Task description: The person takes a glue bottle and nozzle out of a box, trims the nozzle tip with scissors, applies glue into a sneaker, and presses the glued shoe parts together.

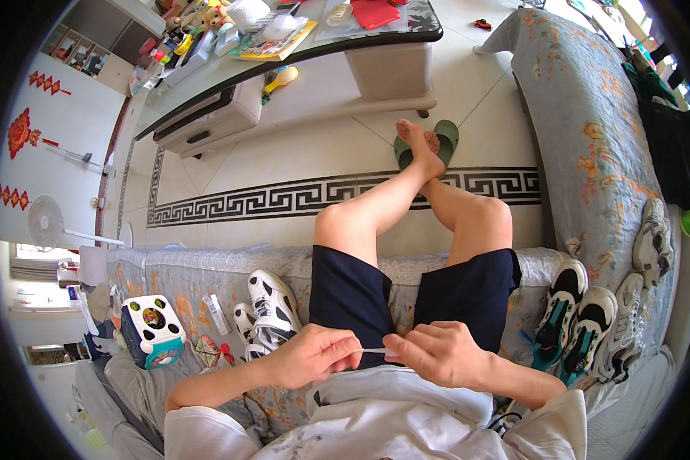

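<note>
Over my lap, my left hand (317, 357) and my right hand (441, 355) face each other with fingers closed. Between them stretches a short length of thin white lace (372, 350), pinched at each side by thumb and fingers. The rest of the lace is hidden in my hands. White-and-black sneakers (273, 300) sit on the sofa beside my left thigh. To my right lie black, white and teal shoes (563, 308), with white-and-grey sneakers (627, 322) beyond them.
On the patterned sofa cover (192, 272), left, are a white-and-blue box (153, 331) and a white tube (216, 313). Green slippers (446, 142) lie under my crossed feet. A cluttered glass-topped coffee table (314, 57) stands ahead, a white fan (47, 221) far left.
</note>
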`<state>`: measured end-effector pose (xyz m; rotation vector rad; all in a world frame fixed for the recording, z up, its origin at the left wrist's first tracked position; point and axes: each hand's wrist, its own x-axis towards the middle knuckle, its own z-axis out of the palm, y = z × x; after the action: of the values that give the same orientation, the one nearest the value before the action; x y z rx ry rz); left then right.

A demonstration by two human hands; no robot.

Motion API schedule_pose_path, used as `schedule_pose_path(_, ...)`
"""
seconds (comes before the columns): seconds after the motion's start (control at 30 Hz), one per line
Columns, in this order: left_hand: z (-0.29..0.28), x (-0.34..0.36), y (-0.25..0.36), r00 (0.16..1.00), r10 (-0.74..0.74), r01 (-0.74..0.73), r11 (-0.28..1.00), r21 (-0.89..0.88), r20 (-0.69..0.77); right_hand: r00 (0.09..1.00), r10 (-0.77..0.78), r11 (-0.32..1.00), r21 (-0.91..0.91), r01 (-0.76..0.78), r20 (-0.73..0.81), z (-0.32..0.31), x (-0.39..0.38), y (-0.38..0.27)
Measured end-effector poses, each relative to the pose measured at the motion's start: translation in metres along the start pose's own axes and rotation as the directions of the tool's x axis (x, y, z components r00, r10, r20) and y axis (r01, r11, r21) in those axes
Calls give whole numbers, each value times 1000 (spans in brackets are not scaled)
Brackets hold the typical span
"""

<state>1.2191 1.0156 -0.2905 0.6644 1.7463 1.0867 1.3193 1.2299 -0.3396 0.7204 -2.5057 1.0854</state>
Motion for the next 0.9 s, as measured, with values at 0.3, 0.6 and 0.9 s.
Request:
schedule_pose_path(0.3, -7, 12, -4, 623, 719, -521, 88, 849, 308, 597, 186, -314, 623, -717, 781, -8, -7, 3)
schedule_pose_path(0.6, -10, 12, 4, 681, 582, -673, 257, 693, 445, 663, 210, -23, 681, -732, 719, -14, -13, -6)
schedule_pose_path(0.9, 3, 3, -3, 962, 39, -24, 998, -60, 271, 960, 190, 835, 481, -268, 206, -7, -20, -6)
